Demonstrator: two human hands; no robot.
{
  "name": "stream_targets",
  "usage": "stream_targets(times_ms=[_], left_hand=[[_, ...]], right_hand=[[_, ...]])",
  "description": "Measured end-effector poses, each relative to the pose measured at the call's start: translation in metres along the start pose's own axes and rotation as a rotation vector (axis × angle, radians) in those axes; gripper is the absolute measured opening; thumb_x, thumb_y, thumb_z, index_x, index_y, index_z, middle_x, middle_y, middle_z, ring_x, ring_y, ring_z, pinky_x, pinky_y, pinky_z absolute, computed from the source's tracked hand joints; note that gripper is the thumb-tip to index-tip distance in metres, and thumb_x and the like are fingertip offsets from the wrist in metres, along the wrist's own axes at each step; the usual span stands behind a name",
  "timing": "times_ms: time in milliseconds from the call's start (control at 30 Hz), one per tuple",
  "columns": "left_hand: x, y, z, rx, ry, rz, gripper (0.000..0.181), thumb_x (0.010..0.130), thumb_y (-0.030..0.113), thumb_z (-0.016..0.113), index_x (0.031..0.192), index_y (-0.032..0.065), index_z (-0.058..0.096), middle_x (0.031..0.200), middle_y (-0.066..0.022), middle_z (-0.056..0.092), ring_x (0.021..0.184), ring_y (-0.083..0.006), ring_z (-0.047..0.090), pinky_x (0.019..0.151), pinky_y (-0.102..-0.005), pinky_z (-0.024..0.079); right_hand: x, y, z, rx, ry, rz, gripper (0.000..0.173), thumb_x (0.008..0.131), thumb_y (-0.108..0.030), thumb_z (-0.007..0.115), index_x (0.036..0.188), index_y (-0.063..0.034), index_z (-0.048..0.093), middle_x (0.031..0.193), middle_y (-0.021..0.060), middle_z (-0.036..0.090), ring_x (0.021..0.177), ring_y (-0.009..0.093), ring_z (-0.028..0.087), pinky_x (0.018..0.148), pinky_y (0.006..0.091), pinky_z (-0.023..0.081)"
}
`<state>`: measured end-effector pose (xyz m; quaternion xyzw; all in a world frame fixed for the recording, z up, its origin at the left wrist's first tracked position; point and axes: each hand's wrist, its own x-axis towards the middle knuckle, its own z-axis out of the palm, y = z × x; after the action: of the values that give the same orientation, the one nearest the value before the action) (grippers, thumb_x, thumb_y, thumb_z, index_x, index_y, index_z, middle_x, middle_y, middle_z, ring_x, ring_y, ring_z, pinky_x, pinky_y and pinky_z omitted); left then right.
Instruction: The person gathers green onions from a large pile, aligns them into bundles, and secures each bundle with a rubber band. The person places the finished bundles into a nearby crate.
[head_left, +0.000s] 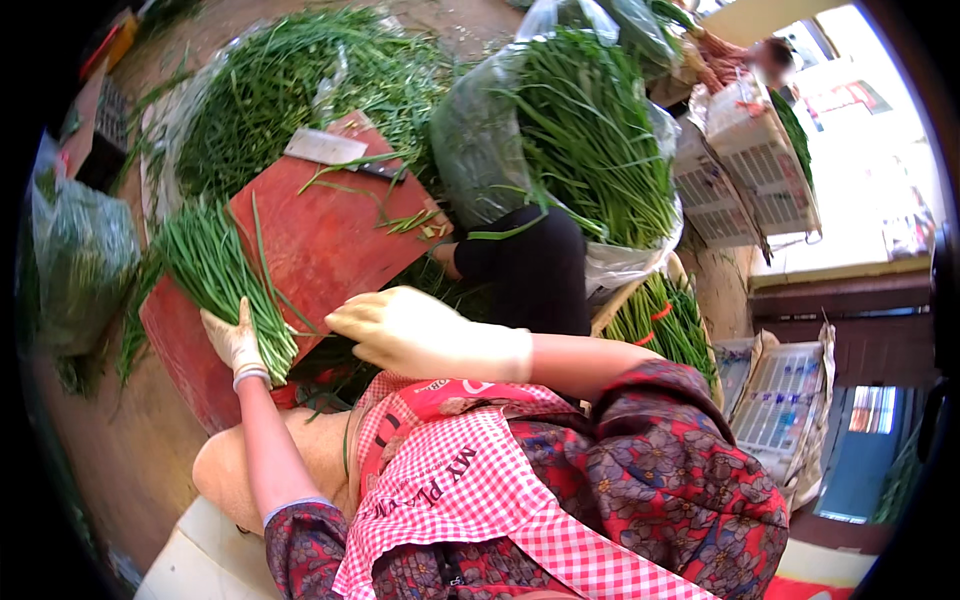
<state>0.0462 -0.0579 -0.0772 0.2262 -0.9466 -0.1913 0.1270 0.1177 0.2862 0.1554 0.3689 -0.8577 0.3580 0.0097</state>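
Note:
My left hand (234, 341), in a whitish glove, grips a bunch of garlic chives (217, 259) near its pale cut ends. The bunch lies across the left part of a red board (300, 240), its green tips pointing away from me. To the right, my gloved right hand (420, 337) is over my lap with its fingertips pinched together. A thin chive stalk (304, 332) runs from the bunch's cut ends to those fingertips. On the board's far part rests a cleaver (326, 148) with a dark handle, and loose chive pieces (412, 221) lie near its right corner.
A heap of loose chives (300, 97) spreads beyond the board. An open plastic bag of long chives (600, 142) stands at right, behind my dark-covered knee (536, 262). Banded bunches (652, 322) sit in a basket. Crates (757, 165) and another person (727, 60) are farther right.

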Motion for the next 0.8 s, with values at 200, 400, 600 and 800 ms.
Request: stream_targets(times_ms=[200, 400, 600, 800], left_hand=[[-0.008, 0.037, -0.032, 0.354, 0.130, -0.033, 0.106, 0.079, 0.071, 0.061, 0.152, 0.0030, 0.023, 0.155, -0.0187, 0.032, 0.142, -0.0389, 0.030, 0.115, -0.0514, 0.026], [-0.003, 0.155, -0.057, -0.121, 0.348, 0.499, 0.076, 0.090, 0.042, 0.065, 0.145, -0.0005, 0.034, 0.145, -0.0234, 0.044, 0.135, -0.0398, 0.039, 0.114, -0.0472, 0.030], [-0.044, 0.325, -0.093, -0.534, 0.061, 0.901, 0.063, 0.091, 0.026, 0.067, 0.143, 0.0004, 0.040, 0.142, -0.0217, 0.046, 0.135, -0.0358, 0.042, 0.114, -0.0427, 0.032], [-0.121, 0.448, -0.106, -0.703, -0.218, 1.152, 0.060, 0.090, 0.025, 0.069, 0.139, 0.0002, 0.045, 0.138, -0.0216, 0.051, 0.130, -0.0352, 0.048, 0.111, -0.0412, 0.037]], right_hand=[[-0.115, 0.016, -0.162, -0.460, 0.408, 0.331, 0.048, 0.080, -0.009, 0.068, 0.125, 0.0035, 0.057, 0.120, 0.0222, 0.063, 0.112, 0.037, 0.061, 0.098, 0.0412, 0.048], [-0.279, 0.138, -0.233, -0.723, 0.433, 1.045, 0.104, 0.076, -0.038, 0.080, 0.152, 0.0001, 0.020, 0.151, 0.0235, 0.036, 0.139, 0.036, 0.037, 0.114, 0.0399, 0.031], [-0.297, 0.187, -0.265, -0.623, 0.182, 1.188, 0.130, 0.066, -0.055, 0.082, 0.154, 0.0007, 0.005, 0.157, 0.0245, 0.025, 0.144, 0.035, 0.030, 0.117, 0.0370, 0.026], [-0.297, 0.186, -0.282, -0.341, 0.096, 1.256, 0.125, 0.068, -0.056, 0.080, 0.152, 0.0055, 0.010, 0.140, 0.0305, 0.047, 0.128, 0.037, 0.050, 0.107, 0.0360, 0.041]])
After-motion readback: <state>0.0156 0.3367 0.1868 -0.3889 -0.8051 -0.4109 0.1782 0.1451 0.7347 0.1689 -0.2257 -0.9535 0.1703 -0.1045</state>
